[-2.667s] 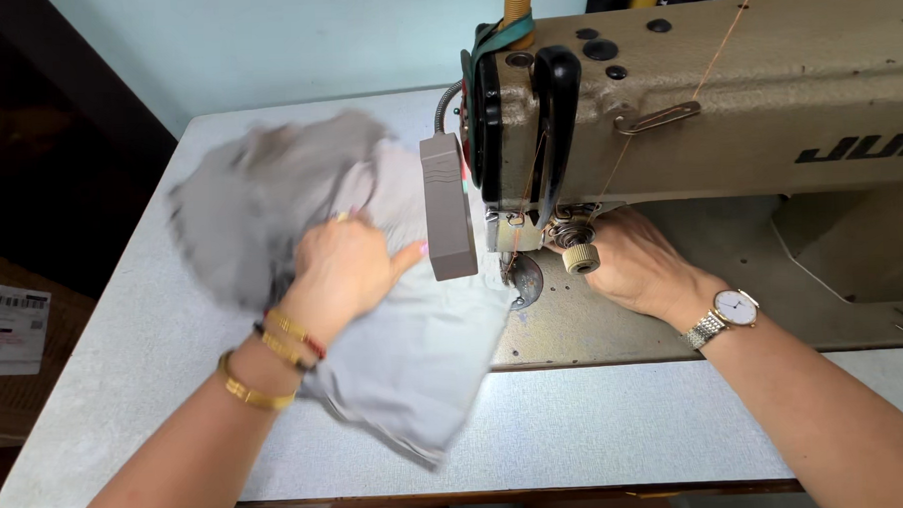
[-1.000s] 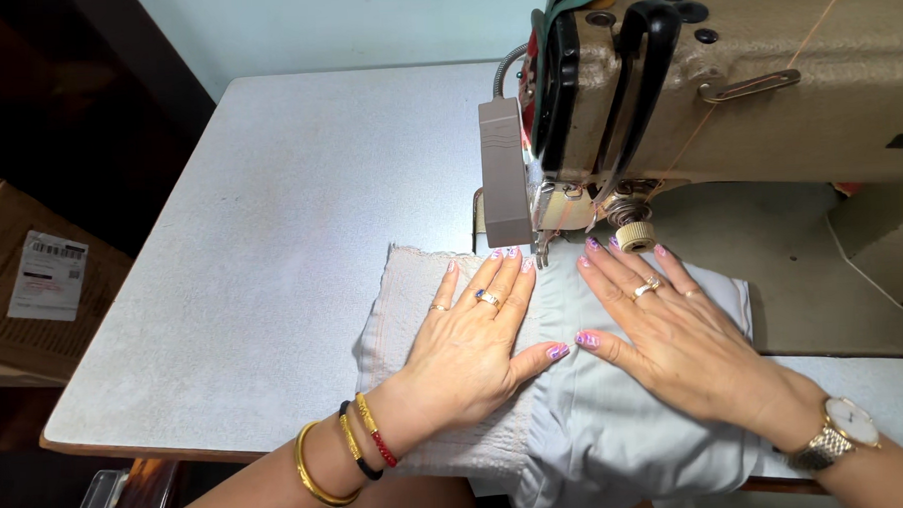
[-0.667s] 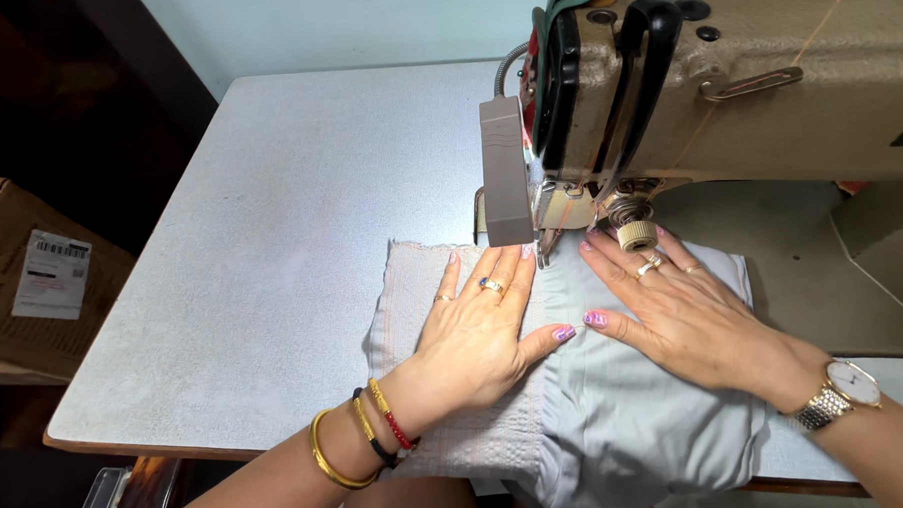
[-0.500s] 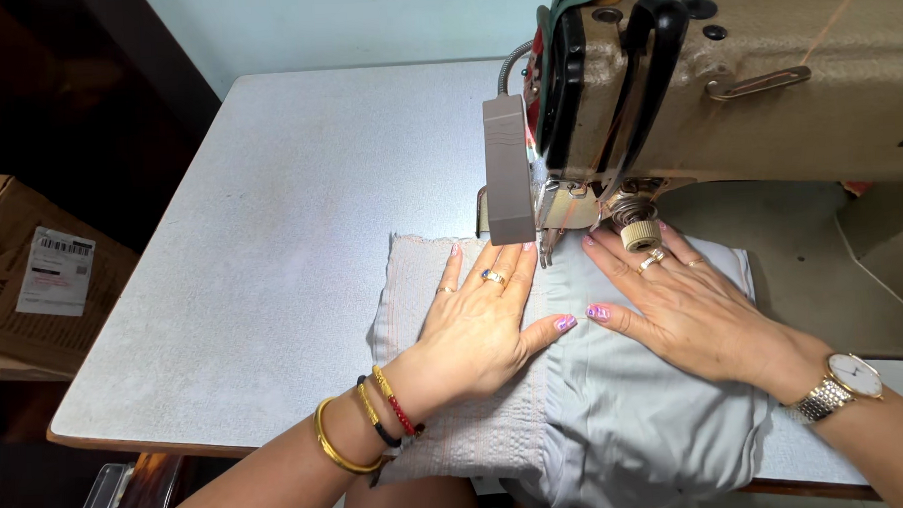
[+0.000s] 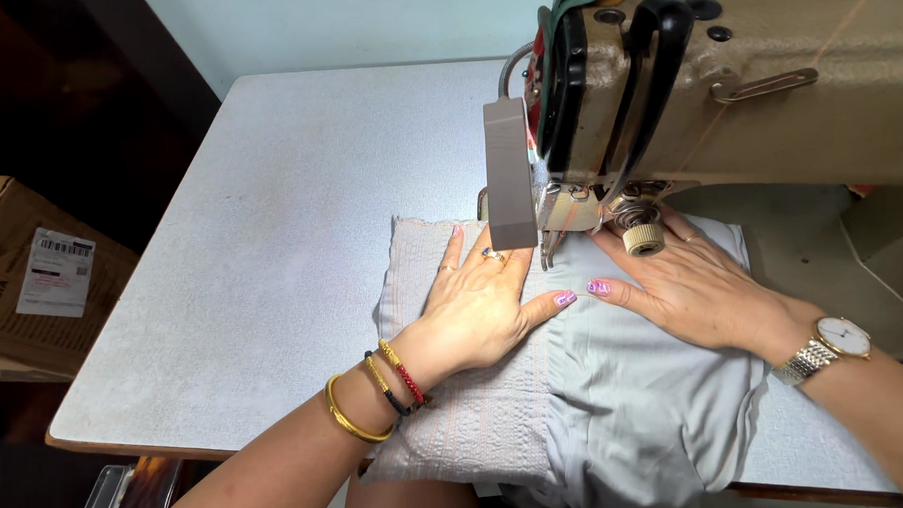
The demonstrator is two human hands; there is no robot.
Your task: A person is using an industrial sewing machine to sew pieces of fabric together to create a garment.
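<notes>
A pale grey fabric piece (image 5: 617,398) lies flat on the table under the head of a beige industrial sewing machine (image 5: 766,83). Its left part is ribbed or smocked. My left hand (image 5: 478,303) rests flat on the ribbed part, fingers spread, just left of the presser foot (image 5: 551,242). My right hand (image 5: 688,286) lies flat on the smooth part, right of the foot, partly under the machine head. Both thumbs nearly meet in front of the needle. I wear bangles on the left wrist and a watch on the right.
The light grey table top (image 5: 271,240) stretches to the left and back. A cardboard box (image 5: 32,279) with a white label stands on the floor beyond the table's left edge. The fabric's near edge hangs over the table's front.
The fabric, earlier bunched up in my left hand, now lies spread under the machine. Both hands have slid forward with it toward the presser foot.
</notes>
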